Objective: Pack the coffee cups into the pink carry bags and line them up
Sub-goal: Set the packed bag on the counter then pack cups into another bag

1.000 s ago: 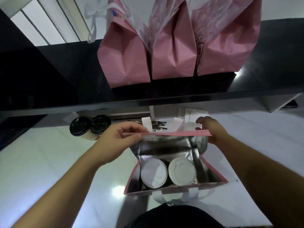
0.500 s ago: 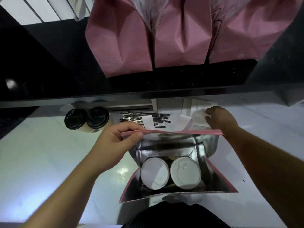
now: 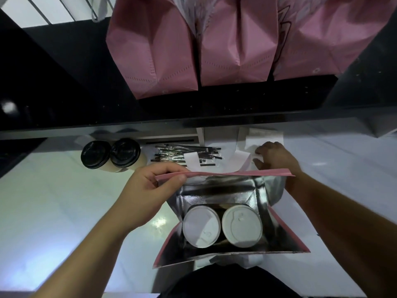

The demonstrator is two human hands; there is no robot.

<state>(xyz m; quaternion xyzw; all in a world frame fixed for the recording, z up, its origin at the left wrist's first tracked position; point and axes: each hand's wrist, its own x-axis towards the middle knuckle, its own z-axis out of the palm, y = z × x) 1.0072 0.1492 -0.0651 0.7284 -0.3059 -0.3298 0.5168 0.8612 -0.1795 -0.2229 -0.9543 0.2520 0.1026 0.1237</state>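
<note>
both hands work the open pink bag [image 3: 225,174] on the white desk [image 3: 53,201]: the left hand [image 3: 148,190] pinches the far rim at its left end between thumb and fingers, while the right hand [image 3: 277,157] has left the rim's right end since a second ago and now reaches past it, fingers curled on a white handle strap [image 3: 256,155] behind the bag. two white-lidded coffee cups [image 3: 223,225] stand side by side inside the silver lining. the cups look settled, so this bag seems nearly ready to close and lift. three packed pink bags [image 3: 236,46] already stand in a row on the black shelf above; two black-lidded cups [image 3: 110,153] wait near a bundle of straws [image 3: 187,153].
</note>
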